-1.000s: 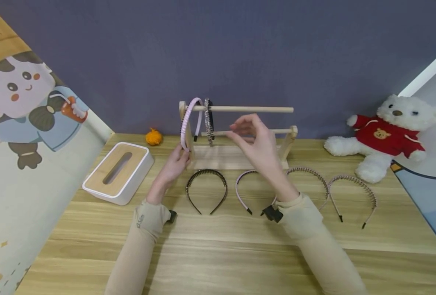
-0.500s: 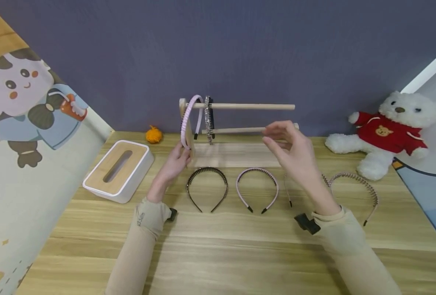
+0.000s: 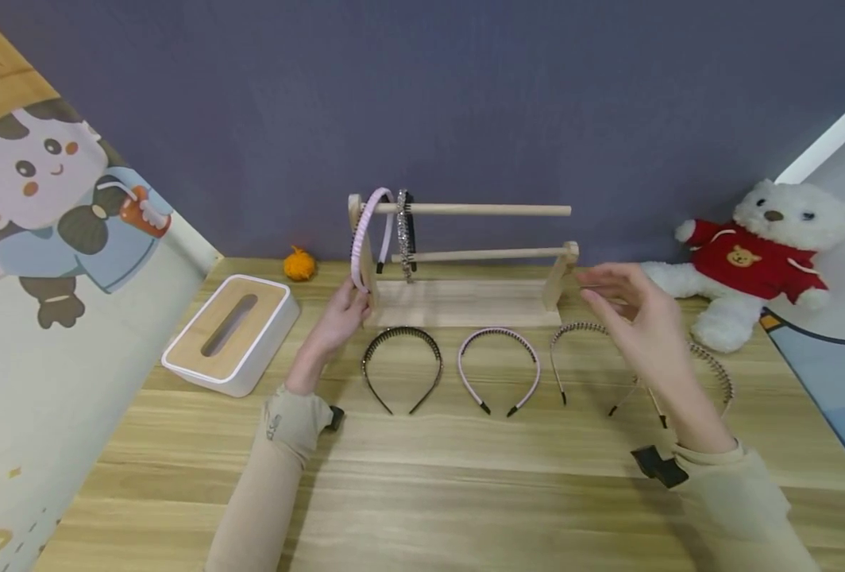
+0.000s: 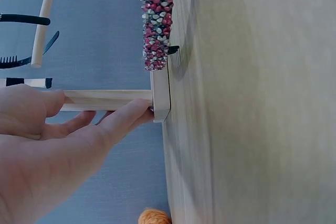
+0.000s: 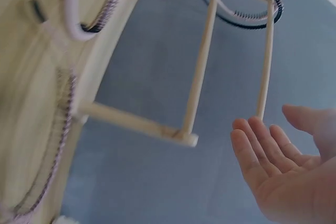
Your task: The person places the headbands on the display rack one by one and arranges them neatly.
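My left hand (image 3: 335, 324) grips the left upright of a wooden headband rack (image 3: 465, 303); the left wrist view shows thumb and fingers on either side of that post (image 4: 105, 98). A pink headband (image 3: 358, 250) and a sparkly silver-and-black headband (image 3: 403, 230) hang at the left end of the rack's bars. Off the rack's right end, my right hand (image 3: 647, 326) is in the air, holding nothing, its fingers loosely extended in the right wrist view. Below it lie two brownish beaded headbands, one (image 3: 581, 326) uncovered at its top, the other (image 3: 717, 369) partly hidden by the wrist.
A dark headband (image 3: 401, 330) and a pink one (image 3: 497, 331) lie in front of the rack. To the left stand a tissue box (image 3: 233, 334) and a small orange ball (image 3: 298, 264). A white teddy bear (image 3: 744, 262) in a red sweater sits at the right, by the wall.
My right hand has moved from in front of the rack's lower bar, rightward and slightly nearer, past the rack's right end. My left hand stays on the upright, and the hung headbands stay put.
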The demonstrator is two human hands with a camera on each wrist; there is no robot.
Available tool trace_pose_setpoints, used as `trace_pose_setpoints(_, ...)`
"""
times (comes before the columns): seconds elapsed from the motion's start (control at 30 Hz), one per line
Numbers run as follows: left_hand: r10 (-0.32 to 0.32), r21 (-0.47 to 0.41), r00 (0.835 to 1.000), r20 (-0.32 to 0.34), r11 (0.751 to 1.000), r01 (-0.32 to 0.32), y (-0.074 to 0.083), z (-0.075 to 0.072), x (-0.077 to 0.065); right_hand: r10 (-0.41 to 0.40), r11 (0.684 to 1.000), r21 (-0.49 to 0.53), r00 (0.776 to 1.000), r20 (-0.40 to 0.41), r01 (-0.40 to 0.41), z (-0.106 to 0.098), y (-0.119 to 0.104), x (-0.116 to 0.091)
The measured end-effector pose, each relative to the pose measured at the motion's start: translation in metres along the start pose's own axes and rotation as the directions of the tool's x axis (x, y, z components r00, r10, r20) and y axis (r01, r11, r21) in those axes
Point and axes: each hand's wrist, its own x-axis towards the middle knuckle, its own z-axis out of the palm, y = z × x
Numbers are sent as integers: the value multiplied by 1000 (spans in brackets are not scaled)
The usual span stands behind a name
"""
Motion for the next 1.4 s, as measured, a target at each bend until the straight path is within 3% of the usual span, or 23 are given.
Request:
trace_pose_setpoints(0.33, 10, 9, 1000, 0, 1000, -10, -2, 4, 0, 67, 997, -39, 998, 8, -67, -42, 44, -31)
trace_pose_setpoints(0.47, 8, 6, 1000, -7, 1000, -8, -3, 5, 0, 86, 990, -108, 996, -4, -86, -67, 65, -41)
trace_pose_setpoints(0.57, 9, 9, 1000, -19, 1000, -9, -3, 5, 0, 120, 973, -197, 993, -17, -120, -85, 84, -45)
trace_pose_setpoints(0.7, 6, 1, 1000, -17, 1000, -6, -4, 4, 1, 189, 925, -331, 982, -23, -186, -102, 109, -52)
trace_pose_setpoints(0.83, -6, -3, 1000, -10, 1000, 6, -4, 4, 1, 225, 872, -443, 974, -15, -208, -109, 127, -60)
trace_pose_setpoints(1.0, -5, -11, 1000, -2, 1000, 5, -2, 2, 1, 257, 832, -509, 967, 0, -221, -113, 138, -63)
trace_pose_setpoints(1.27, 17, 37, 1000, -17, 999, -16, 1, -2, 0, 290, 830, -505, 957, 28, -237, -115, 150, -64)
trace_pose_setpoints(1.4, 20, 14, 1000, -6, 1000, -20, 0, -1, 2, 315, 825, -511, 947, 59, -243, -120, 158, -70)
